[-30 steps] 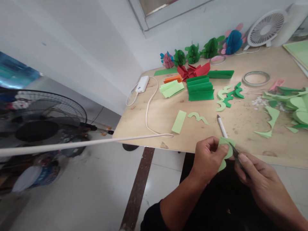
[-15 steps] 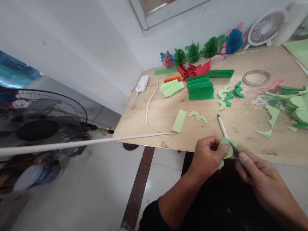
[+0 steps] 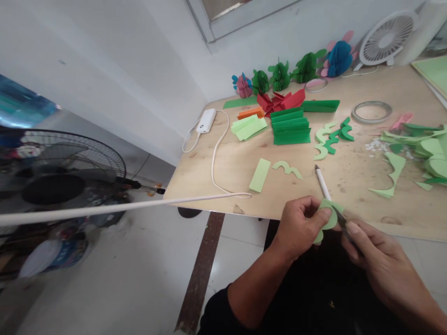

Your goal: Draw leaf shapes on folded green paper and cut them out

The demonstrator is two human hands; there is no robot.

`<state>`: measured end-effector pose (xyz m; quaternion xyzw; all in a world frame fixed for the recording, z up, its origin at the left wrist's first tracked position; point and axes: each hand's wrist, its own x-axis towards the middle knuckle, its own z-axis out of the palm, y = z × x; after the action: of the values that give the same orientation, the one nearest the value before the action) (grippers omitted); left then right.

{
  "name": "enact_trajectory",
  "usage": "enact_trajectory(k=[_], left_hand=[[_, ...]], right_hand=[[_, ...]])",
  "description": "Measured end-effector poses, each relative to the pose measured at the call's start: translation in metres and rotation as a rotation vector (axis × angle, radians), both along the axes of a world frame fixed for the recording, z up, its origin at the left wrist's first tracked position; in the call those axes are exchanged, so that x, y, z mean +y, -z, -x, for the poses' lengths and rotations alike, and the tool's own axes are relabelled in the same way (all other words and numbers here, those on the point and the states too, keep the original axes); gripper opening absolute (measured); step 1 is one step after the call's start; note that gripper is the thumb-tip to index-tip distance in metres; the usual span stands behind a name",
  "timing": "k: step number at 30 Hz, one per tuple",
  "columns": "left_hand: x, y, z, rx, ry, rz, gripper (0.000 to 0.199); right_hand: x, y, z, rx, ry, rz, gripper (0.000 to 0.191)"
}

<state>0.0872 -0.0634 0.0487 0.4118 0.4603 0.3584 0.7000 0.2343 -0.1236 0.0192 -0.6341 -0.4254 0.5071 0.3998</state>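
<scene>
Pinched in my left hand [image 3: 302, 225] is a light green paper piece [image 3: 329, 221] with a scalloped edge, held over the table's front edge. My right hand [image 3: 370, 246] is closed around dark scissors [image 3: 342, 222], whose blades lie against the paper; the handles are mostly hidden by my fingers. Just beyond the paper lies a white pen [image 3: 322, 182] with a dark tip. To its left are a wavy light green strip [image 3: 287, 169] and a light green paper rectangle [image 3: 260, 175]. Wavy dark green strips [image 3: 335, 138] rest farther back.
Folded green paper [image 3: 291, 126], red folded paper [image 3: 281, 102] and a tape roll [image 3: 372, 112] lie on the table. Paper scraps [image 3: 431, 149] heap at the right. Paper figures [image 3: 280, 77] and a small white fan [image 3: 389, 41] line the wall. A white cable [image 3: 139, 204] crosses at left.
Almost nothing differs. My left hand and the paper have shifted very slightly to the left, while the scissors stay at the paper's edge.
</scene>
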Motion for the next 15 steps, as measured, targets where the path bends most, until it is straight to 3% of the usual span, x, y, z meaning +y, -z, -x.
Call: enact_trajectory(k=[8, 15], left_hand=[[0.0047, -0.0032, 0.0036, -0.020, 0.068, 0.015, 0.026], [0.0092, -0.0044, 0.0069, -0.017, 0.112, 0.051, 0.025]], right_hand=[[-0.0005, 0.0092, -0.0086, -0.022, -0.043, -0.027, 0.052], [0.0010, 0.0073, -0.0047, -0.034, -0.028, -0.040, 0.055]])
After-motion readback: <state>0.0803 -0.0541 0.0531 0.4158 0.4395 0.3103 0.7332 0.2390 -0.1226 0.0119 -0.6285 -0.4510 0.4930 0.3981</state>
